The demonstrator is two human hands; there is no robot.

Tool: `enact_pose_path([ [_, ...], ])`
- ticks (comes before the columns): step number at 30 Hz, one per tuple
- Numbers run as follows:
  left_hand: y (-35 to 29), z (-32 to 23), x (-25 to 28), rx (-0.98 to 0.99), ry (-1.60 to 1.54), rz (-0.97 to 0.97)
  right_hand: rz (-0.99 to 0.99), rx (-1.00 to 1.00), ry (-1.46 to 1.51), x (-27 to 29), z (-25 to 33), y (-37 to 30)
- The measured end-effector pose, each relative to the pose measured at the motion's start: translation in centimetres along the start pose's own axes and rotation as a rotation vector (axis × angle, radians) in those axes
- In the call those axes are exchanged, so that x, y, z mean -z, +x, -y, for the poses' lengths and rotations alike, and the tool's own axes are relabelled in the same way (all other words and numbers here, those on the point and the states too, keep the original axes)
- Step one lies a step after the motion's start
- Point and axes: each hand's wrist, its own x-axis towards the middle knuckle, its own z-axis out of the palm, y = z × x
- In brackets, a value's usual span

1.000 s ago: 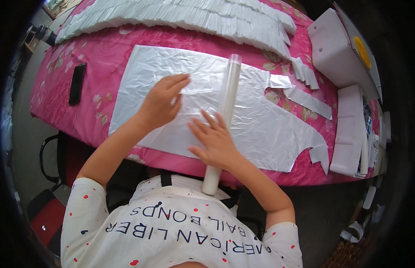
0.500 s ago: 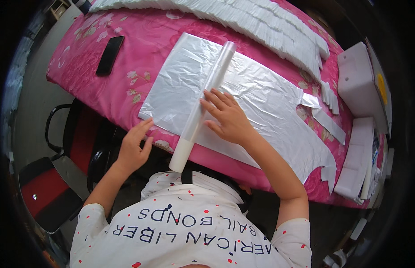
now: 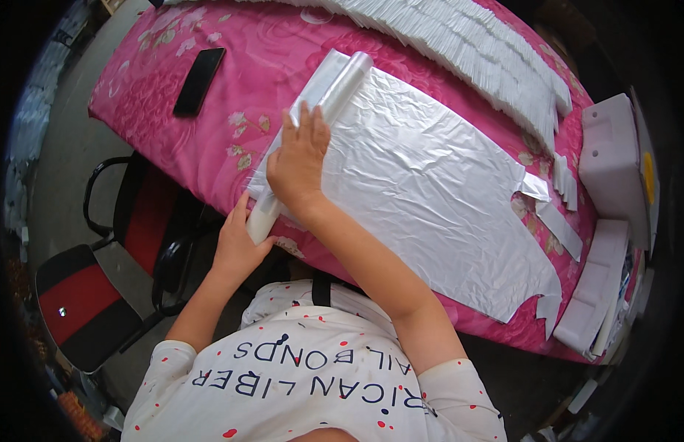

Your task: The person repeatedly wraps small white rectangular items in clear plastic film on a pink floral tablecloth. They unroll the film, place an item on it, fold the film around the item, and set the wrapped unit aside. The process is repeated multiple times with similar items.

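Note:
A long whitish roll [image 3: 349,76] lies slantwise along the left edge of a wrinkled silvery plastic sheet [image 3: 423,184], its near end sticking out past the table edge. Around that near end, my left hand [image 3: 241,239] is closed, thumb on one side and fingers on the other. My right hand [image 3: 298,162] rests on the middle of the roll, fingers stretched along it and grasping nothing. It hides part of the roll. On the right, the sheet has curved cutouts and narrow strips [image 3: 559,227] by its corner.
Pink flowered cloth [image 3: 158,140] covers the table. A black phone [image 3: 199,82] lies at left, and a long row of stacked white folded pieces [image 3: 460,55] runs along the far side. White foam boxes [image 3: 613,147] stand at right. A red and black chair [image 3: 88,306] is at left.
The roll has moved left across the sheet to near its left edge, with my right hand on it. My left hand has closed around its near end.

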Motion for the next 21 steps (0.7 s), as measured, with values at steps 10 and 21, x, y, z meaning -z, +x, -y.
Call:
enact_pose_path([
  [10, -2.3, -1.5, -0.7, 0.156, -1.748, 0.901, 0.236, -0.65, 1.649, 9.0, -0.3, 2.5],
  [21, 1.0, -6.2, -3.0, 0.054, -0.845, 0.517, -0.156, -0.561, 1.08, 13.9, -2.2, 1.4],
])
